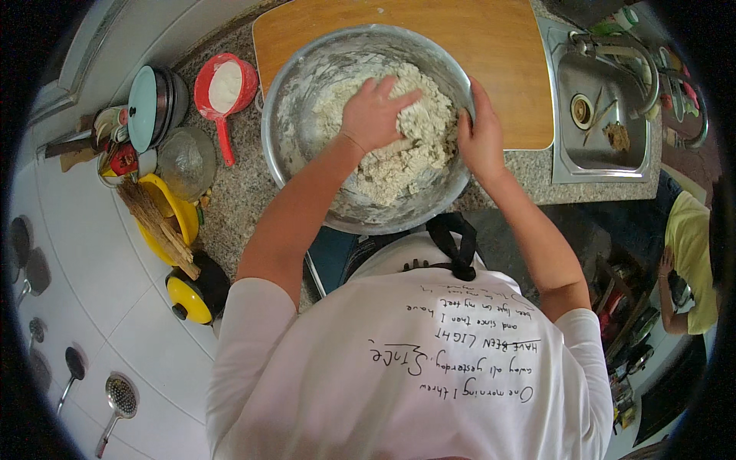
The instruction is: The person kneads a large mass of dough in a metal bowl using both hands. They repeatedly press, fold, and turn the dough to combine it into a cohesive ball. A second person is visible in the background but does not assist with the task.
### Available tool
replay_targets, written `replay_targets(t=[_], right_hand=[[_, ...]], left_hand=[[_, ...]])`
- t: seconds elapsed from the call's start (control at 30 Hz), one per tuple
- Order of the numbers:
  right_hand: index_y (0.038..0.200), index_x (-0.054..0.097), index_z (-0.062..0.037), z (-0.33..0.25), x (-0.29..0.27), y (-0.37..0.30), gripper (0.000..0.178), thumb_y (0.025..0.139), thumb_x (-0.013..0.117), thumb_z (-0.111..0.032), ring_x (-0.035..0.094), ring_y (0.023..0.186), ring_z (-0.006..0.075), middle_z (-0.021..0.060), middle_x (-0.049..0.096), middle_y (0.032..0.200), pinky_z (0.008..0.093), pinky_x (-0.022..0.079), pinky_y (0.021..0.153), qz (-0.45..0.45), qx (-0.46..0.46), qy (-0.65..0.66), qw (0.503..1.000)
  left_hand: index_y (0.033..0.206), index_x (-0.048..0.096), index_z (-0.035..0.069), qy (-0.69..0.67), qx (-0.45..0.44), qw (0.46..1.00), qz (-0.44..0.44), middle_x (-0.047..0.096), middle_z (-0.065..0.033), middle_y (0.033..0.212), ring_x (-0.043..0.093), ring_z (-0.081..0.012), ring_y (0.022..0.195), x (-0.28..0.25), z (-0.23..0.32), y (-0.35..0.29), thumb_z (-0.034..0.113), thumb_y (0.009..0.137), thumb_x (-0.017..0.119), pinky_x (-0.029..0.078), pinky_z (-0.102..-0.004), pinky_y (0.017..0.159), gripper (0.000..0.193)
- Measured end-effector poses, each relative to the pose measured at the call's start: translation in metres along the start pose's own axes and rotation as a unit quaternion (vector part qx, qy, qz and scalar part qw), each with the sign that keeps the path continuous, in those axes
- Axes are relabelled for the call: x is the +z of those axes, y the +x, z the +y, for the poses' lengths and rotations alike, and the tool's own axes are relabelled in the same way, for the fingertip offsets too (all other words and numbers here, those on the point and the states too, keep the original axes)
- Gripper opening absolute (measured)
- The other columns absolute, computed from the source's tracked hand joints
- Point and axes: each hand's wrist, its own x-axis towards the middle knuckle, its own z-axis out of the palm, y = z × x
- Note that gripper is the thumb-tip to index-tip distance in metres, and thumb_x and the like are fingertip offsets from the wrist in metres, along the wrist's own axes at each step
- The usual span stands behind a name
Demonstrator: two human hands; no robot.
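A large metal mixing bowl (290, 180) sits at the front of the counter, partly over a wooden board. Shaggy, crumbly dough (399, 170) fills its middle and right side, with flour smeared up the walls. My left hand (376, 115) reaches into it, fingers spread and touching the dough; some fingertips are sunk in or hidden. On the bowl's right rim, my right hand (481, 139) is closed, thumb along the edge and the other fingers around the outside.
Left of the bowl lies a red handled strainer (225, 86) holding white flour. Beyond it stand stacked pans (144, 107), a glass bowl (186, 163) and a yellow basin (182, 222). The wooden board (514, 84) borders a steel sink (563, 153). Another person (686, 245) stands far right.
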Motion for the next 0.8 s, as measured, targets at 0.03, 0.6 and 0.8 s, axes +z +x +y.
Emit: replay_targets(t=[0.03,0.6,0.8], right_hand=[[0.139,0.042,0.0009,0.0,0.003,0.002,0.053,0.088,0.053,0.002,0.058,0.113,0.0446,0.0298,0.058,0.123,0.0448,0.048,0.094,-0.001,0.007,0.001,1.0],[0.14,0.041,-0.0024,0.01,0.002,0.011,0.053,0.088,0.054,0.003,0.057,0.113,0.0459,0.0296,0.058,0.122,0.0468,0.046,0.094,0.009,0.015,0.0,1.0],[0.141,0.04,-0.0021,0.019,0.004,0.012,0.055,0.088,0.054,0.002,0.057,0.113,0.0464,0.0294,0.057,0.124,0.0465,0.047,0.094,0.014,-0.019,-0.014,1.0]], left_hand=[[0.138,0.051,0.042,-0.002,-0.009,1.0,0.016,0.048,-0.0113,0.137,0.052,-0.035,0.116,0.0,-0.007,0.004,0.039,0.061,0.088,0.053,-0.0412,0.092,0.085],[0.143,0.049,0.031,-0.076,-0.012,0.997,0.023,0.051,-0.0117,0.137,0.046,-0.0327,0.123,-0.045,0.036,-0.064,0.029,0.068,0.083,0.031,-0.0544,0.111,0.082],[0.128,0.064,0.014,-0.228,-0.059,0.957,0.171,0.063,-0.0132,0.126,0.056,-0.032,0.118,-0.025,-0.047,-0.05,0.02,0.09,0.067,0.035,-0.0457,0.111,0.039]])
